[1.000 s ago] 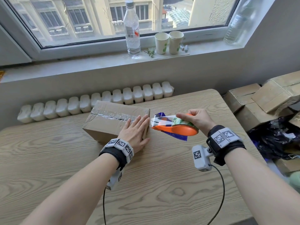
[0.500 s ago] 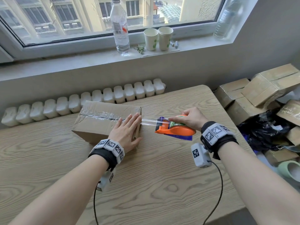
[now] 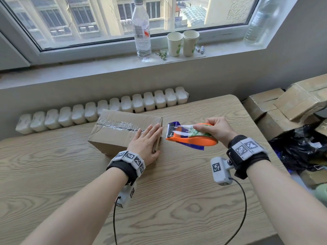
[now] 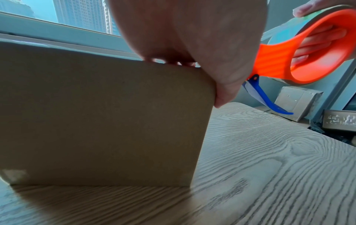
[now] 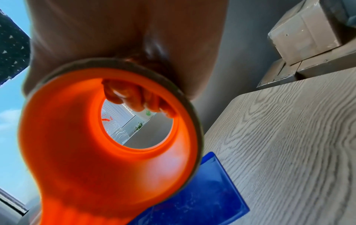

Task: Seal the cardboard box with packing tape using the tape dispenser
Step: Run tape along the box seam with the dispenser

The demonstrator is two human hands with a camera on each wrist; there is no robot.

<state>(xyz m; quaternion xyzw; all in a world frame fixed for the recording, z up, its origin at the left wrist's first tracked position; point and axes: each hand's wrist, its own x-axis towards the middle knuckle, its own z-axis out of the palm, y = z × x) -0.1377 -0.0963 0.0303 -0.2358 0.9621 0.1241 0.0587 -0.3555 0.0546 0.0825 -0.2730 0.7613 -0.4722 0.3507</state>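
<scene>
A brown cardboard box lies on the wooden table, with clear tape along its top seam. My left hand lies flat on the box's right end, fingers straight, thumb over the near corner. My right hand grips the orange and blue tape dispenser just right of the box, above the table. Its fingers curl through the orange ring. The dispenser's toothed end points at the box's right edge. Whether tape still joins them I cannot tell.
A white radiator runs behind the table. On the windowsill stand a water bottle and two paper cups. Stacked cardboard boxes and a black bag crowd the floor right of the table.
The dispenser moved right, drawing tape off the box's end, then came back close to the box's right edge and tilted. My left hand stayed flat on the box.
</scene>
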